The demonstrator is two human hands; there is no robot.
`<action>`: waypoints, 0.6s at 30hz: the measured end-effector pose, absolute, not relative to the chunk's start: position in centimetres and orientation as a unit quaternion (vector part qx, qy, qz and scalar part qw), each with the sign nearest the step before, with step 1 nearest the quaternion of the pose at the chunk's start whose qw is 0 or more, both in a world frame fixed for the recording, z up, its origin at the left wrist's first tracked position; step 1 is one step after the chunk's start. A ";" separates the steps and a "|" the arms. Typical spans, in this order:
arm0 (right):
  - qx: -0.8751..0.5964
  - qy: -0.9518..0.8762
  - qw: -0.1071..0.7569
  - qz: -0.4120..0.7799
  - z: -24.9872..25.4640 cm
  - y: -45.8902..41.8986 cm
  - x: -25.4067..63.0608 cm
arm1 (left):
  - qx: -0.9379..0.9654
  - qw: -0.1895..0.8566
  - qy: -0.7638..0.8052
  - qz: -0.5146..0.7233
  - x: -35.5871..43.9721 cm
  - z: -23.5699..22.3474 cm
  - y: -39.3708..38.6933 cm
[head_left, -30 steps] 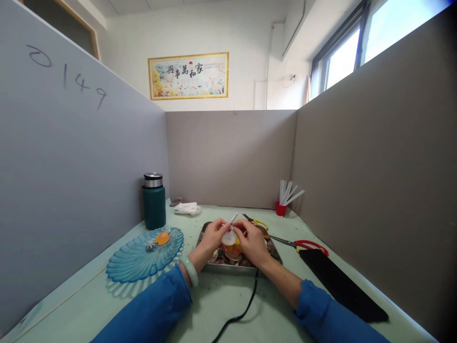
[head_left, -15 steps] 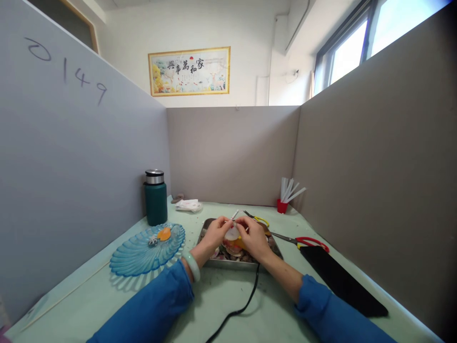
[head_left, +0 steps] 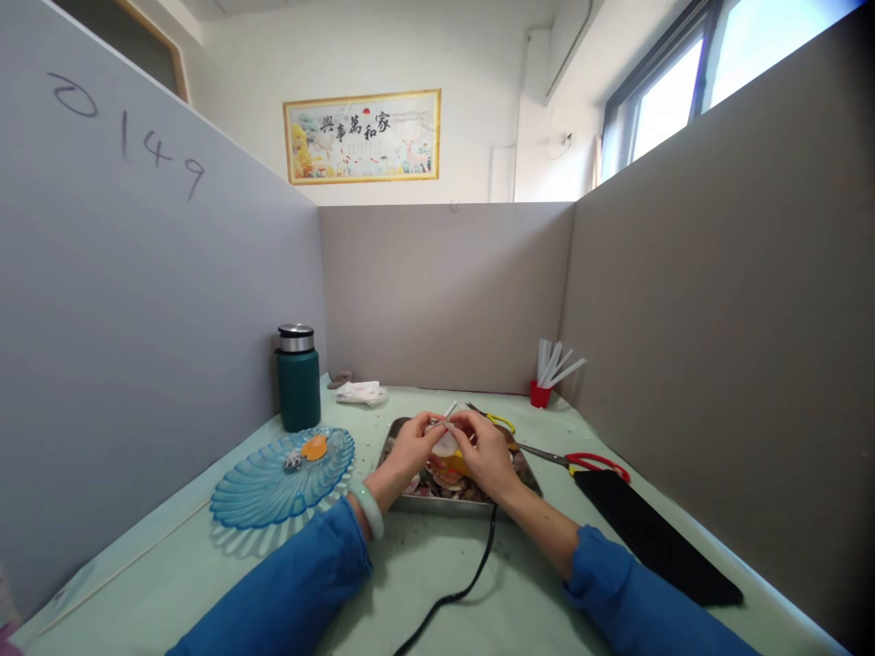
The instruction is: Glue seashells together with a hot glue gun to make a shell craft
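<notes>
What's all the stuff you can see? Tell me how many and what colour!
Picture: 1, gold-framed, back wall
Window: 1, dark-framed, upper right
Partitions: 3, grey, around table
Writing: 4 digits, dark, left partition
Table: 1, pale green, below
Bottle: 1, dark green, left
Plate: 1, blue, left
Trinkets: 2, orange and silvery, on plate
Packet: 1, white, back left
Cup: 1, red, back right, holding white strips
Scissors: 1, red-handled, right
Tool: 1, yellow-handled, behind right hand
Flat piece: 1, black, right
Tray: 1, silvery, centre, holding shells
Cord: 1, black, front
White stick: 1, white, at fingertips
Bracelet: 1, pale green, left wrist
Sleeves: 2, blue, front
Left hand: 1, over tray
Right hand: 1, over tray
</notes>
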State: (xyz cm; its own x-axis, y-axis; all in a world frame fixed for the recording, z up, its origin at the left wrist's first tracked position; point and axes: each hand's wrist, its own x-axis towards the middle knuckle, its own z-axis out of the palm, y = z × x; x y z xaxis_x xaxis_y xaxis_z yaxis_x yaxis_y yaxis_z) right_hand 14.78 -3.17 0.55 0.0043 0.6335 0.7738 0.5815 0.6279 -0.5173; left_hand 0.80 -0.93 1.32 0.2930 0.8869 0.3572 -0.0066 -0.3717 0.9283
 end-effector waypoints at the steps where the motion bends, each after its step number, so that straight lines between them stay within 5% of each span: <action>1: -0.429 -0.707 0.562 0.021 0.6 -3.2 14.8 | 0.665 0.452 0.332 0.494 0.8 1.3 -0.9; 18: -0.425 -0.719 0.551 0.007 0.6 -3.5 14.7 | 0.646 0.447 0.346 0.513 0.9 1.3 -0.8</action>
